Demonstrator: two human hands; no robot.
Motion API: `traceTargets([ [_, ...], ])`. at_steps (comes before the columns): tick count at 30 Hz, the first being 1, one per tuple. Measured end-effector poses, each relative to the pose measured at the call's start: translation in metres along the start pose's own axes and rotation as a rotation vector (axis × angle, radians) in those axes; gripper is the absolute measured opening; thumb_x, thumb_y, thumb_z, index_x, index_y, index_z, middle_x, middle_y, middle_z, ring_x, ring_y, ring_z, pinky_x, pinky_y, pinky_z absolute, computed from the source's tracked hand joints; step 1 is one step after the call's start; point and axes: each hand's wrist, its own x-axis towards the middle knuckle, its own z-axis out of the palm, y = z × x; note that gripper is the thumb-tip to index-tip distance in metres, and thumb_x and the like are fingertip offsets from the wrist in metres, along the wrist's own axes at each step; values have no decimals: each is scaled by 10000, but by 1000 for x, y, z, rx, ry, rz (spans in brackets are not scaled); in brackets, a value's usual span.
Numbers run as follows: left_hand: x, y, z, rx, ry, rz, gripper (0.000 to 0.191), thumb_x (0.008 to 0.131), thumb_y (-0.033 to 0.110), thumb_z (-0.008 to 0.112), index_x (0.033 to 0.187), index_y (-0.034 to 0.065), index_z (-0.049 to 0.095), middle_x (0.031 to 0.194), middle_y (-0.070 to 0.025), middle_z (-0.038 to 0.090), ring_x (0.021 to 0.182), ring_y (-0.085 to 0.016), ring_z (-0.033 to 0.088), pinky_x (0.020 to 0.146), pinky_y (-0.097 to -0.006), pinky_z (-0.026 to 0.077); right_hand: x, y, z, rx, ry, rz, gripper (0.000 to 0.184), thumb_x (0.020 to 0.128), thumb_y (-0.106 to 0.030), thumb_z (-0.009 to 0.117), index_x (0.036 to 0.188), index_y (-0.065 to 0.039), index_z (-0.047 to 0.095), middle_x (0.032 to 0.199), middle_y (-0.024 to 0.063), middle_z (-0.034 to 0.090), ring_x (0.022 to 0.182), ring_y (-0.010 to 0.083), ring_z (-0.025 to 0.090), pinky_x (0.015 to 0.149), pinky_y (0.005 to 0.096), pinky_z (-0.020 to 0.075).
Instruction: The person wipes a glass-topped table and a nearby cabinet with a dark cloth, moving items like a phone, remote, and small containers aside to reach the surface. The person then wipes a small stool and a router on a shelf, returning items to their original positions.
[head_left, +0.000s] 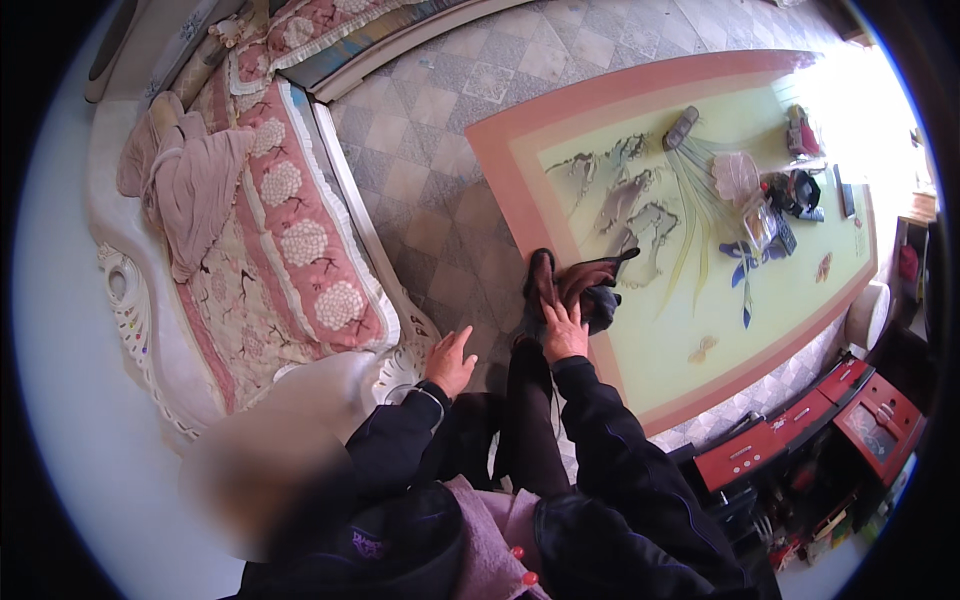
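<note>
My right hand (565, 331) rests on a dark bundle of cloth (592, 289), fingers spread over its near side. The cloth has brownish-red parts and lies at the near left corner of a table with a printed cover (645, 300). Whether the fingers pinch the fabric cannot be told. My left hand (450, 361) is held in the air left of the table, fingers apart, nothing in it, near the carved white end of a bed (401, 375).
A bed quilt (300, 247) with a pink crumpled cloth (199, 180) lies to the left. Farther along the table are a leaf-shaped tray (735, 178), a clear bag (759, 225) and a remote control (846, 191). A red-fronted cabinet (795, 427) and a round stool (868, 315) stand right.
</note>
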Motion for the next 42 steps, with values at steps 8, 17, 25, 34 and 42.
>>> traceTargets([
  [8,93,8,-71,85,-14,10,586,806,265,603,1340,134,400,1286,-187,489,1234,-312,420,1033,-457,290,84,-61,-35,70,41,21,583,809,-92,470,1363,-252,389,1482,-65,249,1383,295,162,959,609,345],
  [17,194,13,-136,180,-95,292,543,760,211,641,1263,96,473,1165,-140,560,1094,-300,523,926,-448,374,165,-111,-67,224,195,148,553,794,-81,468,1332,-203,433,1394,27,372,1355,339,206,924,609,362],
  [25,271,25,-196,269,0,448,768,731,113,680,1385,34,286,1393,-194,331,1267,-350,352,1050,-438,272,289,-109,-129,187,615,193,386,814,-151,496,1195,-191,544,1387,-11,413,1310,313,309,894,557,397],
  [34,330,107,-174,628,56,366,1154,594,309,836,1431,21,95,1472,-218,174,1367,-337,195,1090,-471,219,250,47,-157,238,785,714,372,848,-157,452,1211,-204,519,1306,23,471,1305,362,308,922,583,368],
  [42,345,130,-158,556,-85,290,1266,515,276,876,1417,-11,35,1453,-249,180,1373,-361,153,1124,-409,184,66,144,-27,323,803,1033,500,774,-89,505,1270,-125,457,1234,208,483,1152,399,450,980,526,340],
])
